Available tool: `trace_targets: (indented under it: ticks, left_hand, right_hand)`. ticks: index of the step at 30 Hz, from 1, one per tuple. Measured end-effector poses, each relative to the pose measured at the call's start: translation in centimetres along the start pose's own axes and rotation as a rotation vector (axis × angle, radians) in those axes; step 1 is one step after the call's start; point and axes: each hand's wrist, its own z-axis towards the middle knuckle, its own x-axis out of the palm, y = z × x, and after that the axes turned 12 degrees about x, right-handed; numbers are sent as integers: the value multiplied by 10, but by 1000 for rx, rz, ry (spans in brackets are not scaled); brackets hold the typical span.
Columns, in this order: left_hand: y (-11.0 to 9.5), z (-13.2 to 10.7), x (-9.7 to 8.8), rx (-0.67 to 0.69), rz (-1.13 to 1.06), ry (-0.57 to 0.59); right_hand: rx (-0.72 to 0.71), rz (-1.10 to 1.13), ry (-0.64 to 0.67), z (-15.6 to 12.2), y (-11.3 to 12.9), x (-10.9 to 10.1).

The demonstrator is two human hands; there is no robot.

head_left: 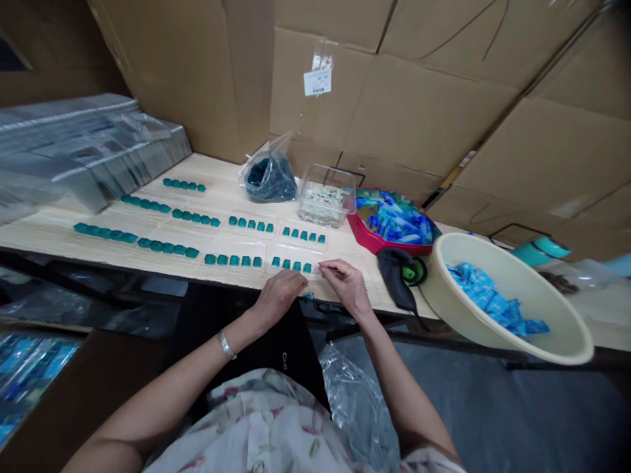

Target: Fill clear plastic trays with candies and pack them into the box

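Small teal faceted pieces (167,247) lie in rows on the pale wooden table, several of them in clear plastic trays (266,248). My left hand (280,295) is at the table's front edge, its fingers curled together just below the nearest right-hand group of teal pieces (291,265). Another bit of teal (308,296) shows under its fingertips; whether the hand grips it is unclear. To the right, my right hand (345,282) pinches thumb and forefinger together beside the last piece in that group. Whatever sits in this pinch is too small to make out.
Behind the rows stand a clear bag of dark teal pieces (271,179) and a clear box of small pale items (323,203). Rightward are a red tray of blue packets (394,223), a black strap (397,279) and a cream basin (513,299). Stacked plastic trays (89,151) stand left.
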Motion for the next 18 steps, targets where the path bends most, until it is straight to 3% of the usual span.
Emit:
trace_targets:
  ticks: [6, 10, 13, 18]
  left_hand:
    - [4, -3, 11, -35, 67, 61]
    - [2, -5, 4, -62, -3, -22]
    - [0, -8, -8, -86, -34, -104]
    - [5, -8, -15, -6, 7, -115]
  right_hand:
    - [-268, -481, -175, -16, -16, 25]
    - [-261, -470, -347, -32, -7, 26]
    - [-172, -341, -514, -52, 5, -3]
    - [44, -229, -1044, -104, 4, -82]
